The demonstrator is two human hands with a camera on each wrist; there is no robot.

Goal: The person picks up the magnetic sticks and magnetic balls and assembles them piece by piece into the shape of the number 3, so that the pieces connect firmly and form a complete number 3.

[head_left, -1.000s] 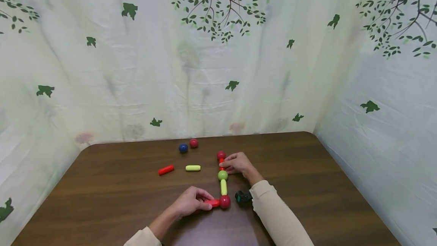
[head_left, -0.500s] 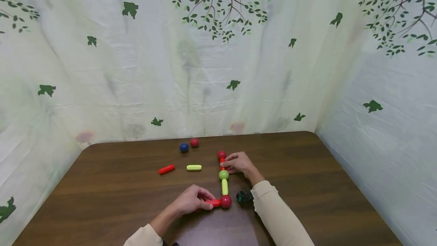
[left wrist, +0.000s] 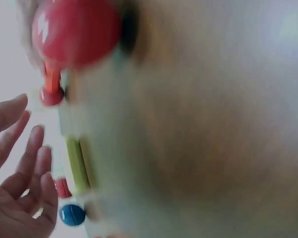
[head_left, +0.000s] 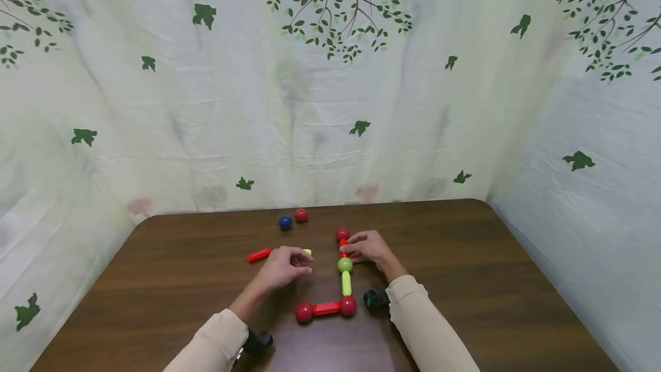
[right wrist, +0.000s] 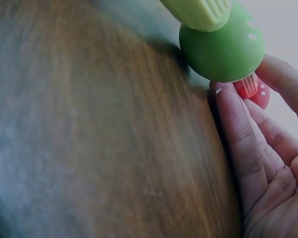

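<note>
An L-shaped chain of balls and rods lies on the table. From its far red ball [head_left: 342, 234], a red rod [head_left: 343, 252] runs to a green ball [head_left: 345, 265]. A yellow-green rod [head_left: 346, 283] links that to the corner red ball [head_left: 348, 306]. Leftward, another red rod [head_left: 326, 308] ends in a red ball [head_left: 303, 312]. My right hand [head_left: 369, 248] pinches the far red rod, beside the green ball [right wrist: 221, 47]. Holding nothing, my left hand [head_left: 286, 267] hovers with parted fingers near a loose yellow rod [left wrist: 77, 163], partly hidden in the head view.
A loose red rod [head_left: 259, 255] lies just left of my left hand. Farther back sit a blue ball [head_left: 286, 223] and a loose red ball [head_left: 301, 215]. White curtains with leaf prints [head_left: 360, 127] stand behind the wooden table [head_left: 439, 228].
My left hand has let go of the chain's near left end and moved away toward the loose yellow rod, uncovering the end red ball. My right hand keeps its grip.
</note>
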